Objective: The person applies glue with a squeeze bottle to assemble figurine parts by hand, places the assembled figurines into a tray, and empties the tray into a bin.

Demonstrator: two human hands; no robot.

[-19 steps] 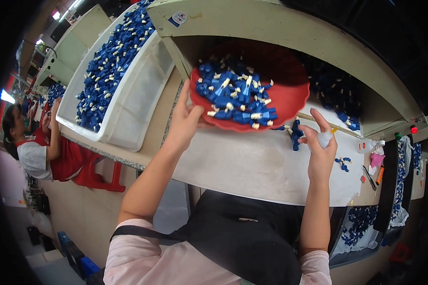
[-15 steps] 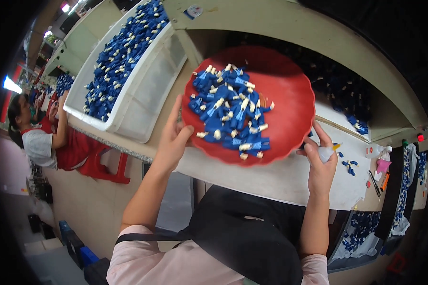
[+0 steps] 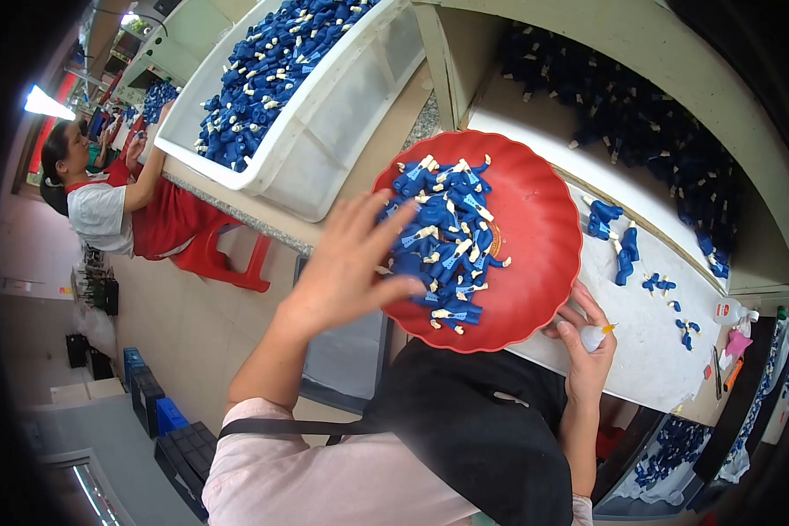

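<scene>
A red scalloped plate point(image 3: 539, 232) tilts in front of me, piled on its left side with small blue plastic figure parts point(image 3: 451, 223) that have cream-coloured ends. Over the left of this pile is my left hand point(image 3: 346, 267), fingers spread; whether its fingertips touch the parts I cannot tell. My right hand point(image 3: 585, 359) grips the plate's lower right rim. Between its fingers and thumb it also keeps a small whitish bottle point(image 3: 593, 338) with a yellow tip. Several loose blue parts point(image 3: 625, 254) lie on the white worktop point(image 3: 622, 324) right of the plate.
A large white bin point(image 3: 324, 149) full of blue parts stands at the back left. Under the shelf point(image 3: 587, 31) lie more blue parts. A clear bottle point(image 3: 729, 311), a pen point(image 3: 717, 373) and an orange marker point(image 3: 734, 374) are at far right. A seated co-worker point(image 3: 105, 210) is at left.
My left hand has let go of the plate's left rim and moved over the parts. The plate sits lower in view, and loose blue parts on the worktop have come into sight.
</scene>
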